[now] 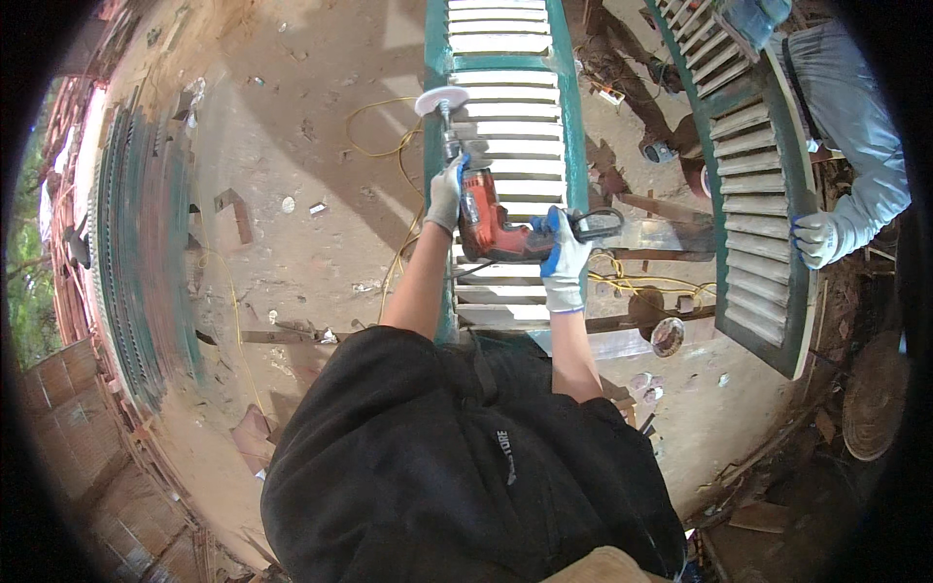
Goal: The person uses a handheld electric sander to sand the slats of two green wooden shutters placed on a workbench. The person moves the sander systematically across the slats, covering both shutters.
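Observation:
A red and black electric drill (482,212) lies sideways above a louvered shutter (525,146) with a green frame and pale slats. A round white disc (440,100), likely a sanding pad, is fitted to its chuck and sits over the shutter's left frame rail; whether it touches cannot be told. My gloved left hand (446,197) is closed around the drill's front part, behind the chuck. Around the rear handle my gloved right hand (566,255) is closed, with a dark looped cord or strap (600,225) beside it.
To the right, a co-worker's gloved hand (816,240) rests on the edge of a second louvered shutter (753,194). Green shutters or boards (146,243) lean at the left. Yellow cords (646,285) trail over the dusty floor among scraps and a round tin (668,336).

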### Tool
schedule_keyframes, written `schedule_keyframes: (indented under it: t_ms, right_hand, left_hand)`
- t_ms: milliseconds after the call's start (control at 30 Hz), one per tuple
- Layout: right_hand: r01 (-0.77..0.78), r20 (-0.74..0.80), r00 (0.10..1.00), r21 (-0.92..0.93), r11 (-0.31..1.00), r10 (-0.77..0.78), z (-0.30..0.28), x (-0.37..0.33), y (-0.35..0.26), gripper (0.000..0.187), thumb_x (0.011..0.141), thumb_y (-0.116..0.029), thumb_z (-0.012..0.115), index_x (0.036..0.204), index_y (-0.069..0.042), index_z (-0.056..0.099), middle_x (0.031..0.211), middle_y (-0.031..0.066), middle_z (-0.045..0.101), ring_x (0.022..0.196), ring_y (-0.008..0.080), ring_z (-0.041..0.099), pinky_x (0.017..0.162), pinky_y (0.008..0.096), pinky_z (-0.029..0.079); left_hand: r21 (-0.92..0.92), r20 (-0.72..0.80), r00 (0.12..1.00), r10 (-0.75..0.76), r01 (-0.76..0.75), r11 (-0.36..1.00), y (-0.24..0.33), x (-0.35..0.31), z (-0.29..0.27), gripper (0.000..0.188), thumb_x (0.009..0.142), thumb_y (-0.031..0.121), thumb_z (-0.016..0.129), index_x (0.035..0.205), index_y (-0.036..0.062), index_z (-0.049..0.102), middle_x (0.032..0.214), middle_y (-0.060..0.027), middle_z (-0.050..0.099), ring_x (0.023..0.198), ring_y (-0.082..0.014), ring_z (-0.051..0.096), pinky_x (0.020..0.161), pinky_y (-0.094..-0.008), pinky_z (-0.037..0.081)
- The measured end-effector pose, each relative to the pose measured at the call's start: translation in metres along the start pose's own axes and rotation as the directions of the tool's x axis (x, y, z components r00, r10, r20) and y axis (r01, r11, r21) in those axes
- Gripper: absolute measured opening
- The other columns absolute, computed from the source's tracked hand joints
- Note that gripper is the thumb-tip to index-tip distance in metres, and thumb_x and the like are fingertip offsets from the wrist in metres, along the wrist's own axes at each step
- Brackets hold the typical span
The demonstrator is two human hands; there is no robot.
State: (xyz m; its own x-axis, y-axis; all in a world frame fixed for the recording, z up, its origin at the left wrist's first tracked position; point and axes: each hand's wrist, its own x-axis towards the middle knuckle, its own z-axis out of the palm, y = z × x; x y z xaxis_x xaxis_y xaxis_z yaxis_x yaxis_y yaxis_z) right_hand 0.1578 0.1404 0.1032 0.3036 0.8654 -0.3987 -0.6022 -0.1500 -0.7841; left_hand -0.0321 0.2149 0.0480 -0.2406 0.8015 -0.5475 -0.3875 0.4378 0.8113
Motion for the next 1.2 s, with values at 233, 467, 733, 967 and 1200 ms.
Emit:
schedule_keyframes:
  t_ms: [233, 467, 733, 967, 1200]
  right_hand:
    - [0.026, -0.165, 0.986, 0.021, 0.999, -0.023, -0.019, 0.004, 0.004, 0.011, 0.082, -0.008, 0.063, 0.087, -0.002, 0.056, 0.074, 0.0094, 0.062, 0.062, 0.0188, 0.062, 0.061, 0.0353, 0.054]
    - [0.095, -0.309, 0.949, 0.074, 0.993, -0.068, -0.037, 0.012, -0.019, 0.006, 0.082, -0.007, 0.062, 0.083, -0.005, 0.056, 0.074, 0.0058, 0.059, 0.064, 0.0187, 0.059, 0.058, 0.0341, 0.051]
    - [0.010, -0.062, 0.998, 0.071, 0.997, -0.006, -0.039, 0.053, -0.027, 0.008, 0.081, -0.003, 0.064, 0.085, -0.001, 0.057, 0.070, 0.0051, 0.057, 0.061, 0.0183, 0.061, 0.056, 0.0319, 0.052]
    - [0.130, -0.315, 0.943, 0.039, 0.991, -0.111, -0.075, 0.030, -0.058, 0.009, 0.080, -0.009, 0.064, 0.078, -0.003, 0.058, 0.069, 0.0052, 0.058, 0.065, 0.0186, 0.060, 0.063, 0.0340, 0.051]
    - [0.045, -0.284, 0.957, -0.031, 0.998, -0.052, -0.082, 0.060, -0.060, 0.010, 0.079, -0.005, 0.066, 0.076, -0.003, 0.056, 0.068, 0.0051, 0.058, 0.059, 0.0166, 0.057, 0.058, 0.0319, 0.050]
  left_hand:
    - [0.275, -0.006, 0.999, -0.043, 0.043, 0.960, -0.012, 0.021, 0.026, 0.040, 0.080, 0.046, 0.063, 0.087, 0.0068, 0.068, 0.071, -0.0004, 0.060, 0.061, -0.0093, 0.051, 0.057, -0.0265, 0.042]
    - [0.259, 0.145, 0.987, -0.073, 0.034, 0.965, -0.029, 0.025, 0.079, 0.045, 0.078, 0.045, 0.065, 0.091, 0.0016, 0.066, 0.071, -0.0029, 0.060, 0.062, -0.0115, 0.052, 0.058, -0.0287, 0.043]
    - [-0.021, 0.089, 0.996, 0.020, -0.018, 1.000, -0.029, 0.032, 0.062, 0.031, 0.090, 0.030, 0.053, 0.108, 0.0061, 0.062, 0.094, -0.0050, 0.064, 0.078, -0.0125, 0.061, 0.067, -0.0279, 0.050]
    - [0.368, 0.109, 0.987, -0.117, 0.069, 0.927, -0.029, 0.009, 0.139, 0.040, 0.080, 0.044, 0.063, 0.089, 0.0054, 0.066, 0.076, -0.0011, 0.061, 0.066, -0.0123, 0.055, 0.059, -0.0289, 0.044]
    - [0.058, 0.019, 0.988, -0.150, 0.149, 0.987, -0.048, 0.000, 0.117, 0.040, 0.082, 0.040, 0.062, 0.090, 0.0015, 0.066, 0.077, -0.0063, 0.064, 0.063, -0.0137, 0.058, 0.057, -0.0302, 0.046]
